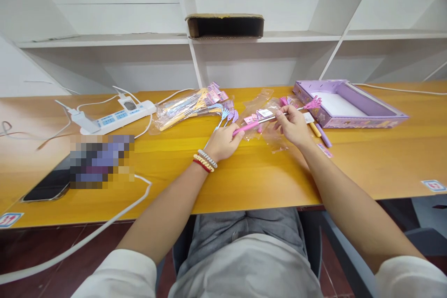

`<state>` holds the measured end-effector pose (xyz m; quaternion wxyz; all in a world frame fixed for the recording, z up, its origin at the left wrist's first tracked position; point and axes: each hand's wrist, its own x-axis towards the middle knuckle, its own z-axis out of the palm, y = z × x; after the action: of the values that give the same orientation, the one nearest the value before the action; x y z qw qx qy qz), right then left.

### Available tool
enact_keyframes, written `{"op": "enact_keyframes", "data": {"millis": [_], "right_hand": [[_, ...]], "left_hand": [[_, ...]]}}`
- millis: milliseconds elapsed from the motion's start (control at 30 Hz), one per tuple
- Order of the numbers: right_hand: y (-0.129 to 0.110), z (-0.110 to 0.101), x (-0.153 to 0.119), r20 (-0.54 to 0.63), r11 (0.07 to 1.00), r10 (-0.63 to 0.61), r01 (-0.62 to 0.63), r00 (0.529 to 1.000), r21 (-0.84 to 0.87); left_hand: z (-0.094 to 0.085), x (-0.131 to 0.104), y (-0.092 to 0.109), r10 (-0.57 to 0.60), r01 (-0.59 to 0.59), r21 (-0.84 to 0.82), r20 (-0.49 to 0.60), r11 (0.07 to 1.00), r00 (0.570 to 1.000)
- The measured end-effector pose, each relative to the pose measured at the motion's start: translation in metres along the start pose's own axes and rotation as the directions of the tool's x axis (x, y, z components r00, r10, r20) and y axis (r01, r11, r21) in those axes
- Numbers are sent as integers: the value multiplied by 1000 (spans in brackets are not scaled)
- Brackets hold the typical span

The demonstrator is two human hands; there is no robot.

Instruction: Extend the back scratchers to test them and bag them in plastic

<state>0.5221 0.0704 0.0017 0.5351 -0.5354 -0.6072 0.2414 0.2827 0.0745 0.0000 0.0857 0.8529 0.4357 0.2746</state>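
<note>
A pink stick (248,126) with a metal rod and a pink hand-shaped tip is held level between my two hands. My left hand (225,142) is closed on its pink handle. Farther along, the fingers of my right hand (291,125) pinch the metal rod near the pink tip. Clear plastic wrappers (275,137) lie under and around the rod. Beside my right hand are a yellow handle (314,129) and a purple handle (324,136). Wrapped sticks (185,109) are piled behind my left hand, with blue and purple tips near it.
An open purple box (363,122) stands at the back right. On the left are a white power strip (118,118), cables and a black phone (50,179). A white cable (115,219) crosses the front left edge. White shelves with a cardboard box (225,17) rise behind the table.
</note>
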Motion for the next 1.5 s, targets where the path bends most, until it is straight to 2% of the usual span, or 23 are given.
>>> {"op": "enact_keyframes", "data": {"millis": [267, 367, 467, 567, 633, 733, 833, 967, 1100, 1200, 1300, 1400, 1500], "right_hand": [[-4, 1, -3, 48, 999, 17, -15, 999, -30], [-1, 2, -3, 49, 1000, -3, 4, 999, -23], [0, 3, -5, 35, 999, -23, 24, 999, -24], [1, 5, -6, 30, 999, -43, 43, 999, -10], [1, 6, -5, 35, 998, -55, 54, 998, 31], [2, 10, -3, 9, 985, -70, 68, 997, 156], [0, 14, -1, -100, 956, -78, 103, 992, 275], [-5, 18, -2, -246, 921, -92, 176, 965, 347], [-3, 16, 2, -332, 881, 8, 150, 943, 448], [3, 9, 10, -296, 805, 198, 17, 934, 593], [6, -1, 17, -216, 691, 347, -93, 913, 717], [4, -9, 19, -138, 608, 388, -141, 911, 781], [0, -12, 19, -113, 595, 380, -150, 918, 790]], "left_hand": [[-1, -1, -2, 30, -27, -58, 46, 998, 999], [1, -1, 0, -12, 19, -153, 47, 988, 999], [2, 0, 3, -71, 88, -314, 64, 945, 995], [2, 2, 5, -115, 158, -444, 123, 882, 986], [2, 2, 7, -128, 189, -471, 158, 862, 979], [1, 1, 13, -108, 167, -419, 161, 892, 981], [2, -1, 20, -62, 106, -290, 157, 951, 986], [4, -2, 23, -15, 36, -146, 145, 989, 989], [5, -2, 16, -12, 17, -33, 153, 999, 988], [4, -2, 11, -13, 4, 65, 132, 998, 991], [2, -1, 8, 1, -7, 53, 119, 999, 993], [0, 0, 5, 1, 0, -4, 103, 1000, 995], [-2, 2, 3, -17, 21, -40, 84, 999, 996]]}}
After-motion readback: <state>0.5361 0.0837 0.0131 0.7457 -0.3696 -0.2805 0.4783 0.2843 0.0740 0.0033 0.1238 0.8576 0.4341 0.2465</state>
